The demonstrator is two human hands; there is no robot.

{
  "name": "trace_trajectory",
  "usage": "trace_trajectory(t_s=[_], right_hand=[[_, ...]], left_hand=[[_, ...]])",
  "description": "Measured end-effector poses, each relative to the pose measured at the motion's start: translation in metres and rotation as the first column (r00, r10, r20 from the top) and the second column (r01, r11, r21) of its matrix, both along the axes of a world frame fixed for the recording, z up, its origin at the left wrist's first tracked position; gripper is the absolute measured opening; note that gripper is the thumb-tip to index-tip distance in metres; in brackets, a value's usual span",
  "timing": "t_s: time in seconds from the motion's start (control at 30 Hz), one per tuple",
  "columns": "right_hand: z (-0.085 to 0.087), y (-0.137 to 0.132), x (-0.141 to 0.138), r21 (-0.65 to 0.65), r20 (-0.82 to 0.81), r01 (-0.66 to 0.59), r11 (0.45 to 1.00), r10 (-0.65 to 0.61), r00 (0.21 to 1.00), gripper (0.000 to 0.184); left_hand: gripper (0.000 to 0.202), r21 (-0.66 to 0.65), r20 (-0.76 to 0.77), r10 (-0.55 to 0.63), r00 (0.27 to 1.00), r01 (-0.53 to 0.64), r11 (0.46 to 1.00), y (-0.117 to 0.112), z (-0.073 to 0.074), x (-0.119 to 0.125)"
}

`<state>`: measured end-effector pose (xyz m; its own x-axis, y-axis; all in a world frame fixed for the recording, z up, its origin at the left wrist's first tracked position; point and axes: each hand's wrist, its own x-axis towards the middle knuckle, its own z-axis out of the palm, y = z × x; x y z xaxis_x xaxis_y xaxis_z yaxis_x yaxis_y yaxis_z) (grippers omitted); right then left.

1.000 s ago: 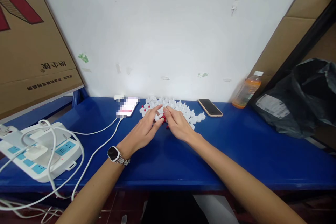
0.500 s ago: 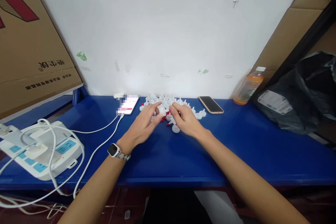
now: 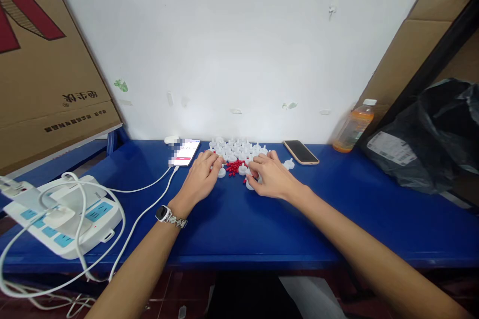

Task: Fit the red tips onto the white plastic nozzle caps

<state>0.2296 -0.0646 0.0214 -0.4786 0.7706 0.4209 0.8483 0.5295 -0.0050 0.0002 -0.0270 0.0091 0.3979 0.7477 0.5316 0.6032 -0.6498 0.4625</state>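
Note:
On the blue table lies a cluster of white plastic nozzle caps (image 3: 232, 148), round at the base with a thin spout. Several small red tip caps (image 3: 235, 166) are heaped in front of them. My left hand (image 3: 203, 173) is at the cluster's left side, fingers bent and closed down over pieces that they hide; a white cap shows beside the thumb. At the right side my right hand (image 3: 272, 175) has its fingers curled, with thumb and forefinger closed at a white nozzle cap (image 3: 250, 186) with a red tip, mostly covered by the hand.
A lit phone (image 3: 187, 152) on a white cable lies left of the pieces, a dark phone (image 3: 301, 152) right. A power strip (image 3: 80, 219) with looped cables sits at the left. An orange drink bottle (image 3: 354, 127) and black plastic bag (image 3: 407, 134) stand right, by the white wall.
My hands have moved apart. The left went left, away from the white nozzle cap it held, and the right shifted slightly right and toward me. The red heap between them is now uncovered.

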Motion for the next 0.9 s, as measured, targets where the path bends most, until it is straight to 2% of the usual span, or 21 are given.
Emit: trace_trajectory(t_s=[0.17, 0.27, 0.33, 0.4, 0.47, 0.53, 0.63, 0.7, 0.73, 0.8, 0.9], right_hand=[[0.004, 0.047, -0.014, -0.017, -0.159, 0.092, 0.996, -0.094, 0.983, 0.022], [0.003, 0.079, -0.028, -0.08, -0.115, 0.133, 0.988, -0.142, 0.983, 0.024], [0.004, 0.09, -0.035, -0.127, -0.071, 0.128, 0.984, -0.138, 0.988, 0.019], [0.005, 0.09, -0.037, -0.155, -0.104, 0.109, 0.982, -0.126, 0.987, 0.015], [0.009, 0.081, -0.038, -0.151, -0.229, 0.08, 0.985, -0.114, 0.967, 0.017], [0.012, 0.066, -0.037, -0.153, -0.396, 0.033, 0.988, -0.092, 0.914, 0.019], [0.012, 0.045, -0.038, -0.218, -0.615, -0.108, 0.97, -0.051, 0.787, 0.021], [0.009, 0.036, -0.039, -0.241, -0.688, -0.174, 0.955, -0.042, 0.725, 0.023], [0.006, 0.033, -0.038, -0.237, -0.69, -0.17, 0.957, -0.042, 0.723, 0.024], [0.001, 0.03, -0.037, -0.198, -0.608, -0.105, 0.975, -0.038, 0.793, 0.022], [-0.004, 0.027, -0.034, -0.109, -0.3, -0.016, 0.994, -0.017, 0.954, 0.016]], left_hand=[[0.045, -0.017, -0.021, 0.002, 1.0, -0.003, 1.0, -0.004, 0.0, 0.004], [0.039, 0.0, -0.023, 0.023, 0.999, -0.023, 1.0, -0.002, -0.002, 0.003], [0.033, 0.026, -0.017, 0.039, 0.999, -0.039, 0.999, -0.001, -0.003, 0.002], [0.027, 0.053, -0.022, 0.054, 0.998, -0.052, 0.997, -0.001, -0.003, 0.002], [0.023, 0.081, -0.029, 0.075, 0.997, -0.072, 0.994, -0.003, -0.003, 0.002], [0.026, 0.116, -0.035, 0.097, 0.995, -0.092, 0.989, -0.005, -0.003, 0.004], [0.036, 0.145, -0.082, 0.097, 0.992, -0.085, 0.986, -0.006, -0.004, 0.005], [0.034, 0.13, -0.136, 0.075, 0.988, -0.058, 0.99, -0.005, -0.006, 0.005], [0.032, 0.118, -0.153, 0.068, 0.986, -0.051, 0.992, -0.004, -0.008, 0.004], [0.033, 0.101, -0.163, 0.07, 0.984, -0.053, 0.993, -0.002, -0.01, 0.001], [0.037, 0.095, -0.15, 0.08, 0.985, -0.067, 0.993, 0.0, -0.01, -0.003]])
